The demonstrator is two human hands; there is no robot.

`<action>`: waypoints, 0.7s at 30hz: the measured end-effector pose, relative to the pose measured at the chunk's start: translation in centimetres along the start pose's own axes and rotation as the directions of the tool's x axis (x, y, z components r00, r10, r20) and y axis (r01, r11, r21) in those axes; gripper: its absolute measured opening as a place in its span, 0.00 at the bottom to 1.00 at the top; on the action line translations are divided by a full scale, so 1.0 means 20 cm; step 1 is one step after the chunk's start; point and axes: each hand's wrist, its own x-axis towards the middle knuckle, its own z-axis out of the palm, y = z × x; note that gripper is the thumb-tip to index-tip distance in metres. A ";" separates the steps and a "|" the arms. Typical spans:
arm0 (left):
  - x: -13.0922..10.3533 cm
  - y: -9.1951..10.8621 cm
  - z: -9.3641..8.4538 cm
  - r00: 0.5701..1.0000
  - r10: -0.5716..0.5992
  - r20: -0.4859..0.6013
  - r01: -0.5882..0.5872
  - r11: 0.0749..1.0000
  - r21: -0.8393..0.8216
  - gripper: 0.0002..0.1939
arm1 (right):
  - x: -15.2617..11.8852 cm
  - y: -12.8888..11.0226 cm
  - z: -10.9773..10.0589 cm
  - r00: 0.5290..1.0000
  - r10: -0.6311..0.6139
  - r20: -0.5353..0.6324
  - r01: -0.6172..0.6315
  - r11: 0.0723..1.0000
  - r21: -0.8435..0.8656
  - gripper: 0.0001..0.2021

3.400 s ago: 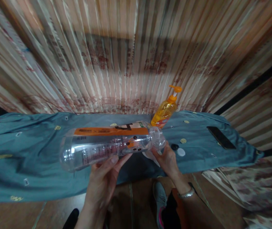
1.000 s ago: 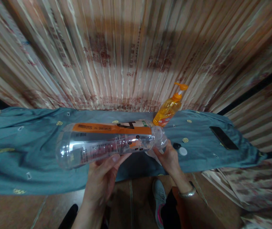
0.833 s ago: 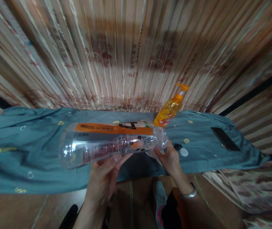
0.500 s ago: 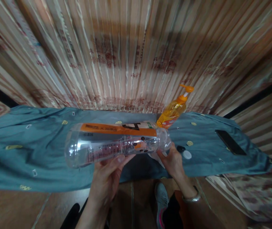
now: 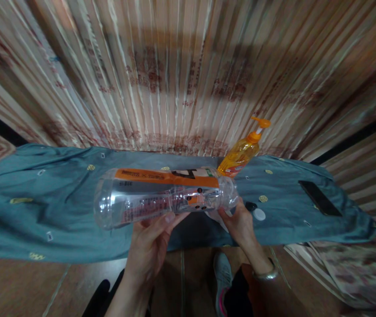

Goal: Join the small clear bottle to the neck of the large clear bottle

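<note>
A large clear plastic bottle (image 5: 148, 198) with an orange label lies sideways in the air above the cloth, its neck to the right. My left hand (image 5: 153, 237) supports it from below near the middle, thumb on the near side. Around the neck end, the fingers of my right hand (image 5: 239, 220) are closed, partly hidden behind the bottle. Something white and thin (image 5: 219, 220) shows beneath the neck beside my right hand; what it is cannot be made out. Behind the neck stands a pump bottle (image 5: 241, 154) of orange liquid.
Right of my right hand, a white cap (image 5: 259, 214) and a small black object (image 5: 250, 206) rest on the teal cloth (image 5: 72, 198). A black phone (image 5: 319, 198) lies farther right. A patterned curtain (image 5: 181, 88) hangs behind.
The clear bottle and both hands appear slightly farther right in view, with the bottle a little higher. Both hands keep their hold.
</note>
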 end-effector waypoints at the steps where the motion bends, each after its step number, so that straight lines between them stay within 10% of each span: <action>1: 0.00 0.00 0.00 1.000 -0.004 0.007 0.004 1.000 -0.002 0.11 | 0.00 0.00 0.00 1.000 0.001 0.004 -0.001 1.000 -0.001 0.26; 21: 0.00 -0.01 0.01 1.000 0.005 -0.007 -0.005 1.000 -0.003 0.15 | 0.00 0.00 0.00 1.000 0.014 0.002 -0.014 1.000 -0.002 0.30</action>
